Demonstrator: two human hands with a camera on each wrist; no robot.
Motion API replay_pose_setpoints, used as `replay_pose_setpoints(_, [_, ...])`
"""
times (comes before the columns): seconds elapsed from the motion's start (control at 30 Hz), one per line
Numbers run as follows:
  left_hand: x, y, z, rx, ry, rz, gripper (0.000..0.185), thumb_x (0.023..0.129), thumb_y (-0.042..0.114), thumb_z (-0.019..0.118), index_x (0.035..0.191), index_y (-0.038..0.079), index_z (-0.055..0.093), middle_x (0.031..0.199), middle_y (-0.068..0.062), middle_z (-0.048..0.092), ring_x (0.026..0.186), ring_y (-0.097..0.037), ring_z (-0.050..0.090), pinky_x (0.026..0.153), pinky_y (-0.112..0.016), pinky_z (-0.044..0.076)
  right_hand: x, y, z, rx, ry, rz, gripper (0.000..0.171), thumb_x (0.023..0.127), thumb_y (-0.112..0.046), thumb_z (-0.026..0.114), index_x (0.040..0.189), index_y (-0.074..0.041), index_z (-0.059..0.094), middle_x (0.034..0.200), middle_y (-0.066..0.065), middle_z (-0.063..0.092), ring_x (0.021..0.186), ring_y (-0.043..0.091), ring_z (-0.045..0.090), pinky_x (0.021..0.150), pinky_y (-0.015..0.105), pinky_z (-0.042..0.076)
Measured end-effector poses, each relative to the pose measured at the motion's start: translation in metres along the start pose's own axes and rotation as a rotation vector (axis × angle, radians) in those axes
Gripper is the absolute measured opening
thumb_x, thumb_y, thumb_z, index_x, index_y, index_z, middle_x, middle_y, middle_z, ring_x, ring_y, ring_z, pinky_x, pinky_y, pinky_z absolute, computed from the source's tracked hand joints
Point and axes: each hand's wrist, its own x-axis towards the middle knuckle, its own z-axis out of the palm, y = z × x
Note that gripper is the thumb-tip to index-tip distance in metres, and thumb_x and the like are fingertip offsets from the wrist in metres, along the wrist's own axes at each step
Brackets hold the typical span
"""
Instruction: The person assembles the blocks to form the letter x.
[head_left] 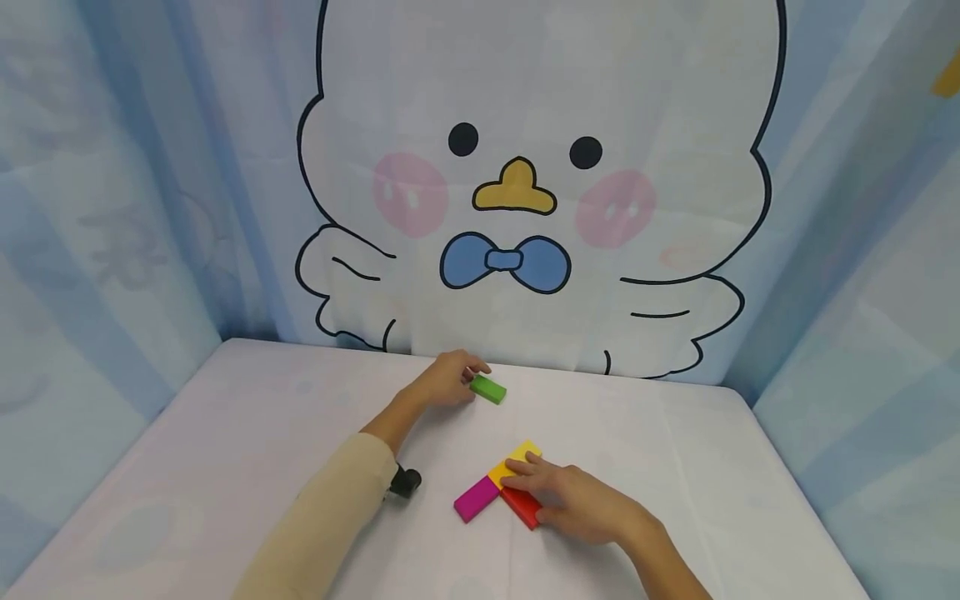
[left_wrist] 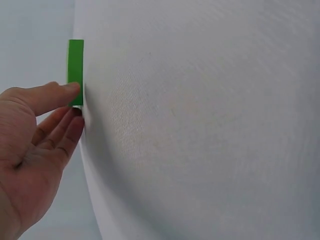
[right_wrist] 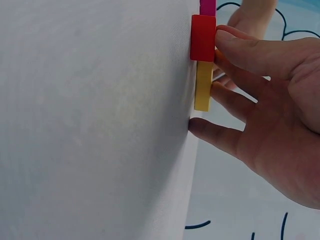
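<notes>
A small flat green rectangular block (head_left: 488,388) lies on the white cloth-covered desk (head_left: 225,442) close to its far edge, roughly midway along it, just in front of the cartoon-bird backdrop curtain (head_left: 525,125). The left hand (head_left: 448,381) reaches far forward with the arm stretched out in a cream sleeve (head_left: 322,517), and its grip meets the near end of the green block: the left wrist view shows the thumb (left_wrist: 55,95) laid on the block's upper face and the curled fingers (left_wrist: 62,130) at its underside edge, a light pinch on the block's end. Nearer the middle of the desk, toward the front, three flat blocks sit touching one another: a yellow block (head_left: 517,462), a red block (head_left: 521,507) and a magenta block (head_left: 476,498). The right hand (head_left: 573,500) lies over them with straight, spread fingers, its fingertips (right_wrist: 227,42) pressing on the red and yellow blocks, its grip clamped on nothing. Between the green block and this cluster the cloth is bare, and wide bare cloth runs to the left and right edges of the desk.
</notes>
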Motion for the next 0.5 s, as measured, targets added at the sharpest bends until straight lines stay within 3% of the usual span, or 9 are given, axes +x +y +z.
replay_pose_setpoints(0.5, [0.0064, 0.0019, 0.0075, 0.029, 0.013, 0.061, 0.038, 0.083, 0.002, 0.072, 0.118, 0.017, 0.069, 0.117, -0.004, 0.062, 0.108, -0.025, 0.056, 0.091, -0.036, 0.049, -0.002, 0.0005, -0.0008, 0.007, -0.005, -0.002, 0.055, 0.09, -0.01, 0.063, 0.139, -0.032, 0.051, 0.15, -0.013, 0.037, 0.143, 0.025, 0.028, 0.107, 0.051, 0.034])
